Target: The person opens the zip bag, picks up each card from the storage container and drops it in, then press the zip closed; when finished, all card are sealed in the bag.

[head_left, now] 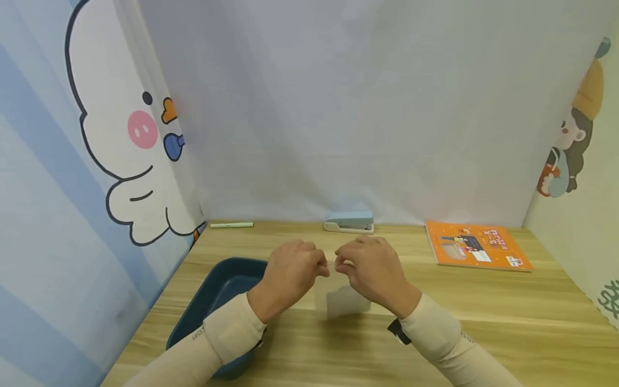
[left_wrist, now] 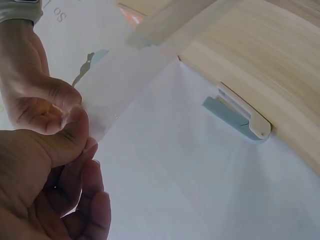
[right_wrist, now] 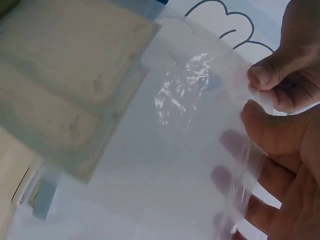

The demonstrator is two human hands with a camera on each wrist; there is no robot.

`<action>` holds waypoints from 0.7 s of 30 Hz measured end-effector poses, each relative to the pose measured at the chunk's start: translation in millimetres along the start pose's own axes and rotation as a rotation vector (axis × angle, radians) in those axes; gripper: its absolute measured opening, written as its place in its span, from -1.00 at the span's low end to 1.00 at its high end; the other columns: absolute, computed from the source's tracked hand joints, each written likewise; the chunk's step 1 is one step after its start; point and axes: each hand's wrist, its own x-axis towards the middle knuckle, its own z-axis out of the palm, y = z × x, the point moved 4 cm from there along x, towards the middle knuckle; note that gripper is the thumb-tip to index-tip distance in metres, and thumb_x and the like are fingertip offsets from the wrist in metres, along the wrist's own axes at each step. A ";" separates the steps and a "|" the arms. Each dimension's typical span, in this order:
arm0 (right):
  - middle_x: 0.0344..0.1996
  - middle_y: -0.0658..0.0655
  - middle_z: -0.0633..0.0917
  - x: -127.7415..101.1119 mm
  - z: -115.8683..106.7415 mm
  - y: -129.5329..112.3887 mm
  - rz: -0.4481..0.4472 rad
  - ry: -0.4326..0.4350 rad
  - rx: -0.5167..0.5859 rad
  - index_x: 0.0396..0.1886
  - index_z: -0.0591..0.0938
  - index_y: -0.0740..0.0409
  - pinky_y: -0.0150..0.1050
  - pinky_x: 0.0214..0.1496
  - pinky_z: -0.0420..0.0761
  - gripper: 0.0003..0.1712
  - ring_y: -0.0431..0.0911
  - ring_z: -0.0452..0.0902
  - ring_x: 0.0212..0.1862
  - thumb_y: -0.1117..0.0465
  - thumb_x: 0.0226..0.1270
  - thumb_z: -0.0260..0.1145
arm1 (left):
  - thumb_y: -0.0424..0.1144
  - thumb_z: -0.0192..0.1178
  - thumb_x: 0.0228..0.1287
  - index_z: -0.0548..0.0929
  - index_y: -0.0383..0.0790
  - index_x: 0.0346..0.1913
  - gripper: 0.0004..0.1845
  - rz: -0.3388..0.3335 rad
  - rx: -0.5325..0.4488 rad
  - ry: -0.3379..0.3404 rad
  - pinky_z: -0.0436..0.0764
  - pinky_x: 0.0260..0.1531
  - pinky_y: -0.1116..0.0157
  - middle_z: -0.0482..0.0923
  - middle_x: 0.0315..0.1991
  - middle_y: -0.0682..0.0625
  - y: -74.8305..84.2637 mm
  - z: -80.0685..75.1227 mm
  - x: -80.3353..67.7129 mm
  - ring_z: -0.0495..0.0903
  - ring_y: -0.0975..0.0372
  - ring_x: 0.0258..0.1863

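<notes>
Clear plastic bag [head_left: 342, 301], held above counter [head_left: 483, 312], top edge pinched between left hand [head_left: 290, 274] and right hand [head_left: 372, 271]. Step in hand, likely: parting bag's mouth. Next move calls for thumbs rubbing layers apart. Nearby: blue tray [head_left: 217, 290], stapler [head_left: 349, 221].

A thin, clear, glossy plastic bag [right_wrist: 165, 115] is seen above a matt wood-grain bench [head_left: 483, 306], with a smooth plastic stapler [head_left: 349, 221] and a glossy paper booklet [head_left: 476, 245].
</notes>
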 end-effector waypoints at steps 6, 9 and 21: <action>-0.34 -0.10 0.75 -14.9 -13.4 15.6 0.025 0.028 -0.053 -0.45 0.75 -0.07 -0.04 -0.22 0.56 -0.84 -0.10 0.61 -0.25 0.17 0.03 0.62 | -0.07 0.51 0.08 0.78 0.01 -0.43 -0.87 -0.040 -0.029 -0.033 0.55 -0.51 0.37 0.52 -0.53 0.19 -1.0 -3.8 -2.2 0.55 0.29 -0.52; -0.50 -0.13 0.65 -17.9 -20.4 20.5 0.033 0.037 -0.049 -0.47 0.72 -0.06 -0.10 -0.31 0.53 -0.80 -0.16 0.51 -0.43 0.12 0.00 0.63 | -0.06 0.49 0.10 0.78 0.03 -0.41 -0.88 -0.061 -0.041 -0.074 0.56 -0.50 0.36 0.54 -0.51 0.20 0.3 -10.9 0.0 0.56 0.29 -0.49; -0.49 -0.21 0.62 -27.1 -38.5 20.2 0.208 -0.328 0.401 -0.45 0.69 -0.01 -0.33 -0.39 0.54 -0.88 -0.35 0.47 -0.46 0.24 0.18 0.51 | -0.12 0.38 0.27 0.75 0.05 -0.43 -0.88 -0.210 -0.288 -0.493 0.42 -0.58 0.32 0.56 -0.58 0.26 3.2 -21.1 1.5 0.40 0.35 -0.67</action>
